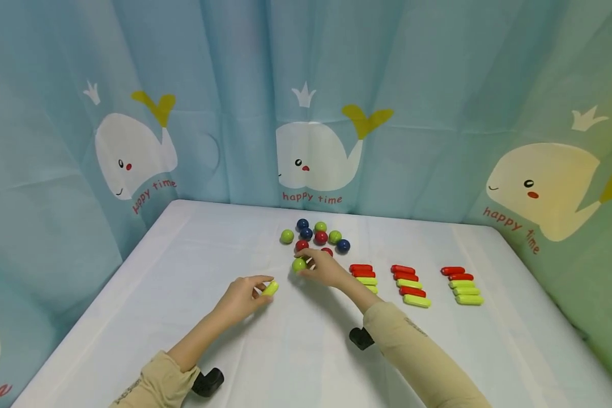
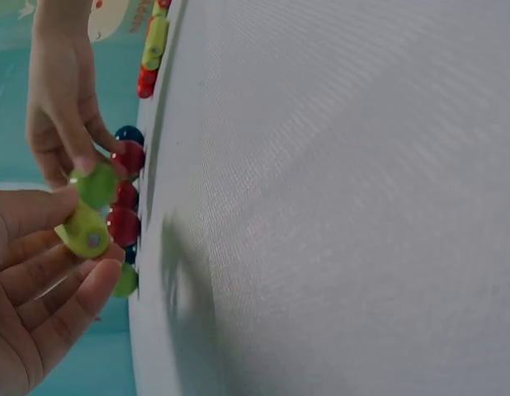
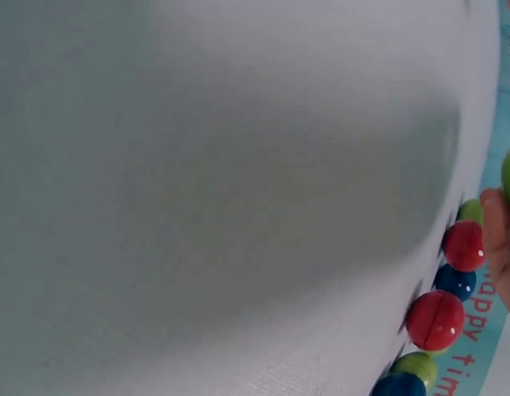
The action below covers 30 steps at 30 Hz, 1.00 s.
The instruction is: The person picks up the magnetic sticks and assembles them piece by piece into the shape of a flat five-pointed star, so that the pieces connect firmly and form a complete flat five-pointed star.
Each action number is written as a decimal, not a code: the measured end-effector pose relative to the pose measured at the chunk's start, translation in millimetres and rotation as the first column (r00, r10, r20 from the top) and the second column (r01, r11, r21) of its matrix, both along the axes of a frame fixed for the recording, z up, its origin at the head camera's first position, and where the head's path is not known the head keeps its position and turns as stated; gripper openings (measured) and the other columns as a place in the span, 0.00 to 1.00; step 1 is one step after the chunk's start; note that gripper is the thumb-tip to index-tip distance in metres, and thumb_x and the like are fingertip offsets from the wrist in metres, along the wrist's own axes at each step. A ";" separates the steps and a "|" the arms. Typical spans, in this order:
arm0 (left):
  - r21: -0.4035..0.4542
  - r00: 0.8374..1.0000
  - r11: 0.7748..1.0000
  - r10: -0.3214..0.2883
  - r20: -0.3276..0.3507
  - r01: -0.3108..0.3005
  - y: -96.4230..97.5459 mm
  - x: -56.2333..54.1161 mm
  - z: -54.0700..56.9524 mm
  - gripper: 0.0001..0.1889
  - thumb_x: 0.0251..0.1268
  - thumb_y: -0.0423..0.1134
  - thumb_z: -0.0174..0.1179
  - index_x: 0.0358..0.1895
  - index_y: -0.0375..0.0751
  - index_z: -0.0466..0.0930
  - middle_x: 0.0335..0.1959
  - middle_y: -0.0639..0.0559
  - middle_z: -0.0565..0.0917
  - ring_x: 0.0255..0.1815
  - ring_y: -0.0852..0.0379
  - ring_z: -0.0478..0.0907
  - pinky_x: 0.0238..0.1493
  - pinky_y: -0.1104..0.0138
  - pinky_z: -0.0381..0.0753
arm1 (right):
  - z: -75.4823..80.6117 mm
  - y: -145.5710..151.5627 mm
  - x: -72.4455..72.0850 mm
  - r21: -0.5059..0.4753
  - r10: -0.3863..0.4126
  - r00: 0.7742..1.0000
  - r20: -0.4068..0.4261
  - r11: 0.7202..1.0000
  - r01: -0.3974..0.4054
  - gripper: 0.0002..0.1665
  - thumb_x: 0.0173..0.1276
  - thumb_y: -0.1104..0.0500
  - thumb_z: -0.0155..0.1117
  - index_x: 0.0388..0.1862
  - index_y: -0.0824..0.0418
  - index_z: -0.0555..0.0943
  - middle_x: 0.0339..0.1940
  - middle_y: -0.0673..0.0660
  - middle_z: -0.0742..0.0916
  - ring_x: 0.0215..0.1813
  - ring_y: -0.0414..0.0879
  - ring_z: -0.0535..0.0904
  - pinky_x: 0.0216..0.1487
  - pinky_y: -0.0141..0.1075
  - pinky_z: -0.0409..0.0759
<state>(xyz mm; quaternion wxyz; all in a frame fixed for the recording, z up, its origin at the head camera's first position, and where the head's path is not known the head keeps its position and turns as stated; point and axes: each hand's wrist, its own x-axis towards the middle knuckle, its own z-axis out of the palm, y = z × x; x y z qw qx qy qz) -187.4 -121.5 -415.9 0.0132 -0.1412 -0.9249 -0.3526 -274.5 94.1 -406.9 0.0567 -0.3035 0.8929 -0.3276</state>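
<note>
the left hand (image 1: pixel 241 297) pinches a yellow-green rounded stick (image 1: pixel 271 288), white tabletop (image 1: pixel 153 300) stretching wide toward the left edge; the right hand (image 1: pixel 326 268) pinches a glossy green ball (image 1: pixel 298 266) near clustered red, blue and green balls (image 1: pixel 321 237) by the far edge.

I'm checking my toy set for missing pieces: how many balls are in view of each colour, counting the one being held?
Green balls: 4, including one in the right hand
Red balls: 3
Blue balls: 3
Total in view: 10
</note>
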 end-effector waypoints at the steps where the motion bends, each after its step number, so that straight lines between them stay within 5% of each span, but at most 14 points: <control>1: 0.000 1.000 1.000 0.011 -0.008 -0.011 0.4 -0.8 -0.5 0.19 0.54 0.34 0.66 0.52 0.37 0.80 0.38 0.45 0.86 0.29 0.59 0.79 0.29 0.70 0.76 | 0.9 1.3 1.3 -0.058 0.001 1.000 0.024 0.998 0.000 0.23 0.61 0.65 0.65 0.55 0.70 0.75 0.47 0.64 0.83 0.45 0.53 0.80 0.47 0.38 0.80; 6: 0.022 0.997 0.997 0.075 -0.022 -0.074 3.3 -4.7 0.2 0.16 0.53 0.33 0.67 0.48 0.38 0.83 0.35 0.48 0.86 0.28 0.61 0.78 0.29 0.69 0.76 | 5.8 4.2 7.4 -0.286 0.017 0.981 0.194 0.957 0.041 0.21 0.65 0.66 0.61 0.55 0.73 0.71 0.51 0.69 0.80 0.47 0.54 0.81 0.48 0.41 0.81; 13: 0.092 0.996 0.993 0.075 -0.049 -0.070 11.5 -7.1 8.2 0.16 0.54 0.33 0.67 0.48 0.37 0.83 0.35 0.48 0.86 0.27 0.61 0.78 0.28 0.71 0.76 | 15.8 8.3 18.8 -0.400 0.036 0.948 0.316 0.911 0.099 0.21 0.67 0.67 0.57 0.58 0.75 0.70 0.51 0.72 0.80 0.44 0.50 0.83 0.47 0.39 0.82; 26: 0.130 0.995 0.990 0.068 -0.067 -0.059 20.8 -9.7 12.3 0.17 0.55 0.33 0.66 0.50 0.38 0.82 0.37 0.47 0.87 0.32 0.57 0.81 0.31 0.68 0.79 | 21.1 14.3 30.6 -0.442 0.061 0.960 0.275 0.894 0.070 0.23 0.68 0.68 0.56 0.61 0.73 0.70 0.53 0.70 0.80 0.40 0.45 0.82 0.49 0.32 0.80; 30: 0.131 0.991 0.991 0.054 -0.118 -0.039 25.9 -11.6 15.5 0.16 0.54 0.33 0.67 0.48 0.39 0.83 0.35 0.48 0.87 0.31 0.56 0.82 0.32 0.67 0.80 | 23.6 14.1 30.2 -0.460 0.089 0.964 0.250 0.887 0.037 0.24 0.67 0.69 0.56 0.61 0.75 0.69 0.54 0.71 0.78 0.40 0.52 0.83 0.46 0.31 0.81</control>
